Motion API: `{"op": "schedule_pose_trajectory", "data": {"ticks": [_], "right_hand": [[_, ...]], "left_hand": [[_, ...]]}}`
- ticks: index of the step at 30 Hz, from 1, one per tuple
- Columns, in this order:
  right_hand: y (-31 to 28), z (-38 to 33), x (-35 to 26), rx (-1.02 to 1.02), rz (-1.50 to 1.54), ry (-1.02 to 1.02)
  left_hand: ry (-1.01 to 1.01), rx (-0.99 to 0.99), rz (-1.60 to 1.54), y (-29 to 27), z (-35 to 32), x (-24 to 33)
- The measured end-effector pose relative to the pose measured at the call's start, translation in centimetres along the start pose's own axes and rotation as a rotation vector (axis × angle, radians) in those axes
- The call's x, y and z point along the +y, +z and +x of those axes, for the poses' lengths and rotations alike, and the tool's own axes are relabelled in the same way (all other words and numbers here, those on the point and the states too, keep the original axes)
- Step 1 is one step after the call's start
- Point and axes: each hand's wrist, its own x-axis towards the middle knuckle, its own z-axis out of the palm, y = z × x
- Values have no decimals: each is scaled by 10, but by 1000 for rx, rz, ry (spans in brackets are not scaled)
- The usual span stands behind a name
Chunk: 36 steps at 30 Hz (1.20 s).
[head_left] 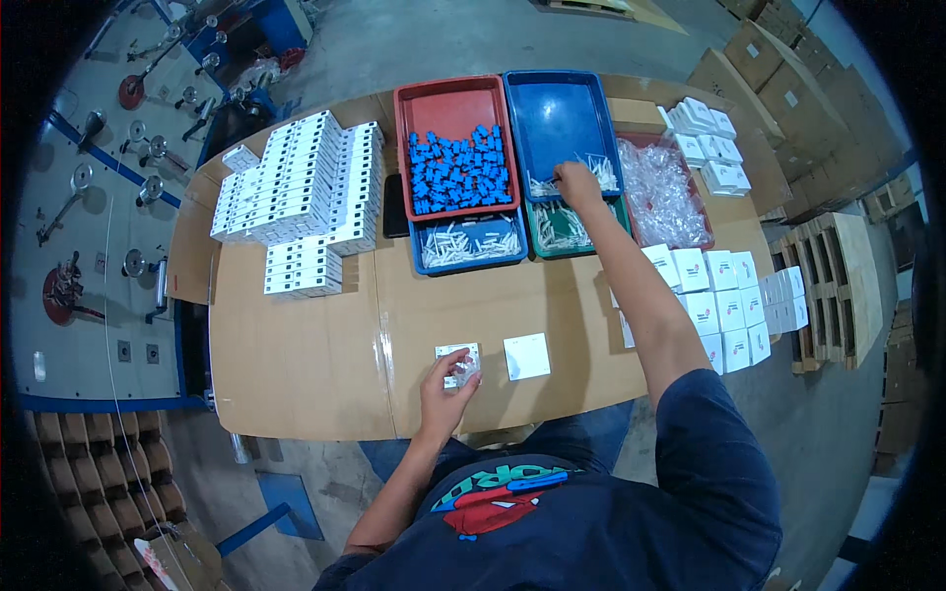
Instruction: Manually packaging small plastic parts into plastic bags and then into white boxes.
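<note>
Near the table's front edge, my left hand (443, 398) is closed on a small clear plastic bag (470, 368). Behind the bag lies a white square piece (442, 351), partly covered by bag and fingers. A flat white square (527, 356) rests on the cardboard just to the right. My right hand (576, 185) reaches into the near end of the upper blue tray (557, 108), among small slim white parts (603, 175). Its fingers are pinched together; what they hold, if anything, is hidden.
Small blue parts (458, 167) fill a red tray (455, 96). White slim parts lie in a lower blue tray (471, 261) and a green tray (562, 254). Clear bags (662, 192) fill another tray. White boxes stand stacked at left (296, 187) and right (717, 300).
</note>
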Motion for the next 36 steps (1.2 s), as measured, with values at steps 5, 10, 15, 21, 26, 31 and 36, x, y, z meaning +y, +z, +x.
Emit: {"op": "schedule_pose_trajectory", "data": {"ticks": [5, 10, 15, 21, 26, 31, 36], "right_hand": [[-5, 2, -6, -55, -113, -20], [4, -1, -2, 28, -173, -35], [3, 1, -9, 52, -158, -5], [-11, 9, 7, 57, -17, 48], [-28, 8, 16, 253, 133, 97], [-56, -29, -34, 231, 563, 257], [-79, -136, -103, 84, 1031, 416]], "left_hand": [[-17, -2, -8, -2, 2, 3], [14, -21, -3, 2, 4, 8], [18, -9, -7, 1, 0, 4], [36, 9, 24, -3, -2, 5], [4, 16, -1, -1, -1, 6], [16, 80, 48, 0, -2, 1], [54, 81, 23, 6, 7, 10]]}}
